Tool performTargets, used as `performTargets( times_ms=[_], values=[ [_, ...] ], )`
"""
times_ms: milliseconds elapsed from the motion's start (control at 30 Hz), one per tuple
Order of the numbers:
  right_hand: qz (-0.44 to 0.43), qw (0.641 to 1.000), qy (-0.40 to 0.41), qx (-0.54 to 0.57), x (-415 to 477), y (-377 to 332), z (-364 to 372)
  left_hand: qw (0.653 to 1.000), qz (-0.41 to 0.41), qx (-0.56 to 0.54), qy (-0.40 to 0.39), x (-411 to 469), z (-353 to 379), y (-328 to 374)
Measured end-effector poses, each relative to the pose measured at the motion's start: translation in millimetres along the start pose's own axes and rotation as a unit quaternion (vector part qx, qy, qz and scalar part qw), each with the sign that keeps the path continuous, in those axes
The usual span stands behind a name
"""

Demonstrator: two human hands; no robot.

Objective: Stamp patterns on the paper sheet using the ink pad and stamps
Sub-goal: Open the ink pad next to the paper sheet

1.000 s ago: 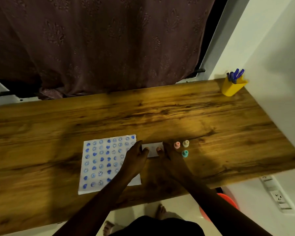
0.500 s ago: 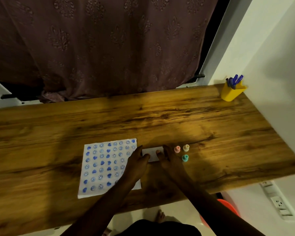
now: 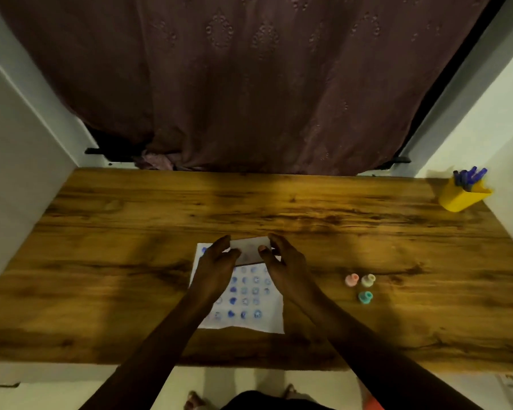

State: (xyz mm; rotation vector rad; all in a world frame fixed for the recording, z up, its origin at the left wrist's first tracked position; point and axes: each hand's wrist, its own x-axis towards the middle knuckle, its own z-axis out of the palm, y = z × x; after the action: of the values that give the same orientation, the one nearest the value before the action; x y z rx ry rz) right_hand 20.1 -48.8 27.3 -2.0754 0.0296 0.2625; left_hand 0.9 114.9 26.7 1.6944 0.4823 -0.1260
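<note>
A white paper sheet [image 3: 249, 303] covered with rows of blue stamped marks lies on the wooden table [image 3: 131, 232] near its front edge. Over the sheet's far edge both hands hold a small flat whitish ink pad [image 3: 249, 250]: my left hand [image 3: 216, 261] grips its left end, my right hand [image 3: 282, 258] its right end. To the right, three small stamps stand on the table: a pink stamp [image 3: 351, 280], a cream stamp [image 3: 368, 280] and a teal stamp [image 3: 365, 297]. My forearms hide part of the sheet.
A yellow cup [image 3: 459, 196] with several blue pens stands at the table's far right corner. A dark curtain [image 3: 249, 84] hangs behind the table. White walls close in on both sides. My feet show on the floor below the front edge.
Both hands have carried the ink pad from beside the sheet's right edge to over the sheet's far edge. The camera view shifted, so the stamps now sit farther from my hands.
</note>
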Motion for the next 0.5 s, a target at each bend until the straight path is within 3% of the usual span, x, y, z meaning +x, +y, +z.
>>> performTargets(
  times_ms=[367,500],
  values=[
    [-0.033,0.989,-0.136,-0.043,-5,-46,113,0.994,0.012,-0.018,0.105,-21,-119,-49],
    [-0.029,0.985,-0.159,-0.064,-12,-55,148,0.995,0.000,0.007,0.097,-24,-153,-70]
  ],
)
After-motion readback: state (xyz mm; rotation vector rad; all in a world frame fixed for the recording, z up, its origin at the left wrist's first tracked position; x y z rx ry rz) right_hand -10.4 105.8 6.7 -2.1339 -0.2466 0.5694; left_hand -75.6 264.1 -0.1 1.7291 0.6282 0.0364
